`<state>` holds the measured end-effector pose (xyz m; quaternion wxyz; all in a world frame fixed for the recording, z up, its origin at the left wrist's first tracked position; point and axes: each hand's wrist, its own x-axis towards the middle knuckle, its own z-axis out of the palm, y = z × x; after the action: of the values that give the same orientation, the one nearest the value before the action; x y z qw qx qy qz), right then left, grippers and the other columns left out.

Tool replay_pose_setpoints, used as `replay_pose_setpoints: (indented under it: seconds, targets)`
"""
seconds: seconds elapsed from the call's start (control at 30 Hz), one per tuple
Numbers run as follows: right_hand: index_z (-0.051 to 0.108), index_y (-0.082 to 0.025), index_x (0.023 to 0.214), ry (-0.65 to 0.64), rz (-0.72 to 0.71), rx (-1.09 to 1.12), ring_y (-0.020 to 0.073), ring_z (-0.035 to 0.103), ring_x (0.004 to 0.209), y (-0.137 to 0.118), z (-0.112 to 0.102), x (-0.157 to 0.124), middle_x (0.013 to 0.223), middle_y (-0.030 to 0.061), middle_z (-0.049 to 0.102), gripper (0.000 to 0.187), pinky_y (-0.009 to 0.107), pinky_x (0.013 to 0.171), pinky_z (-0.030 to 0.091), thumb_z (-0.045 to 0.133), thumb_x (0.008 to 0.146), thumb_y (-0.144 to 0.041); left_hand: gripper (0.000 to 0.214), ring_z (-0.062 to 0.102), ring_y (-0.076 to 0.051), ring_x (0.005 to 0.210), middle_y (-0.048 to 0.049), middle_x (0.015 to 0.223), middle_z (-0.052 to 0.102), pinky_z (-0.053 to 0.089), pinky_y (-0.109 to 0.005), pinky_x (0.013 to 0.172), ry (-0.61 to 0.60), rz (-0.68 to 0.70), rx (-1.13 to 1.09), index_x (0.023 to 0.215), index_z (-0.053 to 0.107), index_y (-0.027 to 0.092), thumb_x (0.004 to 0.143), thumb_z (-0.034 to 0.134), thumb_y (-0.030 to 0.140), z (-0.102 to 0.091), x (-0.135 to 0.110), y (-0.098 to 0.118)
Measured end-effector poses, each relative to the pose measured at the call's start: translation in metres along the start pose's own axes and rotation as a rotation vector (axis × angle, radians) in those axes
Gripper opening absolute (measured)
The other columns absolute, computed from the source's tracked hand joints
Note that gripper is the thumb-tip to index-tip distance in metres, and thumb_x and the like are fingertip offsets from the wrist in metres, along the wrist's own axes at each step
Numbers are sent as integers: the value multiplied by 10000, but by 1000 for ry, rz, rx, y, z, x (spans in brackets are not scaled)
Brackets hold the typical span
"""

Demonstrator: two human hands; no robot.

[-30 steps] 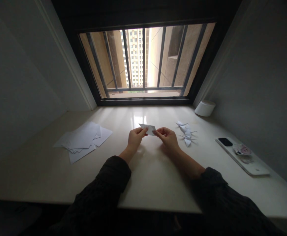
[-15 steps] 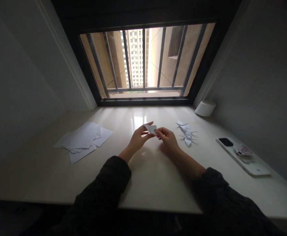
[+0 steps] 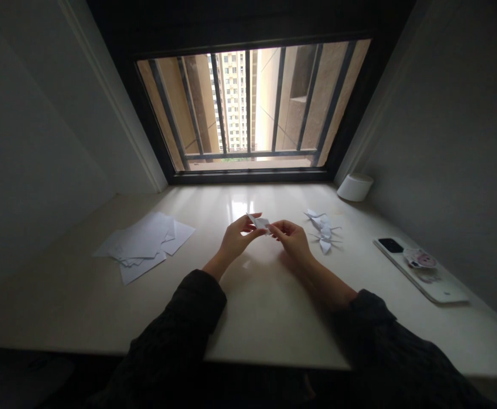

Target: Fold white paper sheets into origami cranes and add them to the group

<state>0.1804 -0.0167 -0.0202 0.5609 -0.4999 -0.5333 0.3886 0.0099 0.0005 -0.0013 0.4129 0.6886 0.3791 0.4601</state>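
A small piece of folded white paper (image 3: 259,222) is held between my two hands, above the middle of the pale counter (image 3: 269,324). My left hand (image 3: 238,234) grips its left side, with the thumb in front and fingers behind. At its right edge, my right hand (image 3: 289,234) pinches the paper between thumb and fingers. Some fingertips are hidden behind the paper. To the right of my right hand lie several folded paper cranes (image 3: 325,230), close together in a row.
A loose stack of white paper sheets (image 3: 141,241) lies on the left. On the right are a phone (image 3: 427,278) with a cartoon grip on its back and a white cylindrical object (image 3: 355,188) by the wall. A barred window (image 3: 248,108) stands behind the counter.
The folded paper has tilted and now shows a narrower, slanted shape between my fingers. My left hand has shifted slightly to the left. The other things have stayed put.
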Motion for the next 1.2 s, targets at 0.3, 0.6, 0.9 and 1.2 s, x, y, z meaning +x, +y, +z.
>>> replay_pose_setpoints:
  seconds: [0.3,0.6,0.9,1.2]
  targets:
    - [684,-188,734,14,-27,-35,156,559,581,8,0,3,644,37,654,346,289,565,449,702,667,-527,499,651,-202,855,-109,983,696,494,-324,790,-12,-26,-51,1135,620,147,719,707,409,-1,0,2]
    - [653,-230,1031,-92,-68,218,141,560,628,-4,-1,1,723,5,630,353,294,600,474,591,778,-467,442,645,-192,839,-93,910,699,480,-332,801,38,-81,-205,1059,641,131,718,704,405,-2,2,0]
    - [688,-235,957,-62,-304,-90,174,573,734,-8,-1,-2,869,49,652,245,317,640,492,629,767,-378,441,641,-172,765,-95,900,704,486,-337,789,34,-157,-308,1021,667,124,709,702,434,-1,4,2]
    - [648,-263,1124,12,-726,-565,231,555,905,-15,-11,-9,964,77,604,345,385,777,487,610,781,-238,464,650,-182,755,-121,907,704,484,-341,775,-185,-199,-302,994,694,111,728,673,490,4,0,-4]
